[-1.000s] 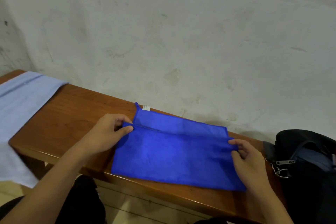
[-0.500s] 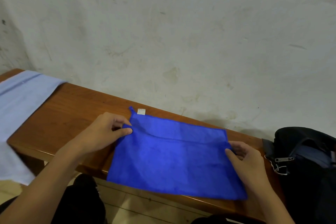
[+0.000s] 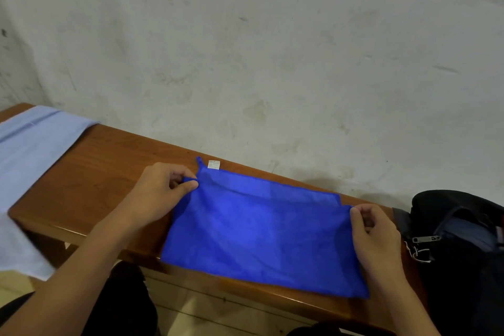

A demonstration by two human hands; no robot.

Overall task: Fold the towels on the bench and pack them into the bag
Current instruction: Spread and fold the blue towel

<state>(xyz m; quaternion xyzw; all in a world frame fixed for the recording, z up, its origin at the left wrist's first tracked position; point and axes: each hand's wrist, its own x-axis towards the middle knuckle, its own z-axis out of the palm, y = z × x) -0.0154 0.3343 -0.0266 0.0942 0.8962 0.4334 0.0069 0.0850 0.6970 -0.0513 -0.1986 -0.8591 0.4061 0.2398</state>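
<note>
Pinching the blue towel (image 3: 259, 229) at both top corners on the bench (image 3: 90, 180): left hand (image 3: 161, 194) centre-left, right hand (image 3: 373, 234) centre-right, fingers curled.

A stained pale wall (image 3: 272, 49) stands behind; tiled floor (image 3: 191, 311) below.

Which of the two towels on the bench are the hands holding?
The dark blue towel in the middle; the left hand and right hand pinch its upper corners. The light blue towel lies untouched at the left end.
</note>
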